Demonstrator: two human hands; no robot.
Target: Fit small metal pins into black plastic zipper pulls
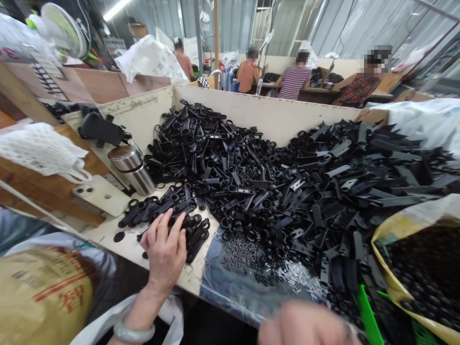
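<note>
While black parts lie under the spread left hand, the right hand is too blurred to tell.

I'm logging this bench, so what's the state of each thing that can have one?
Left hand: spread over black parts
Right hand: blurred, grip unclear
Phone: back showing
Steel flask: standing
Right-side sack: open, holding black pieces
Tube lamp: lit
Fan: running unclear
</note>
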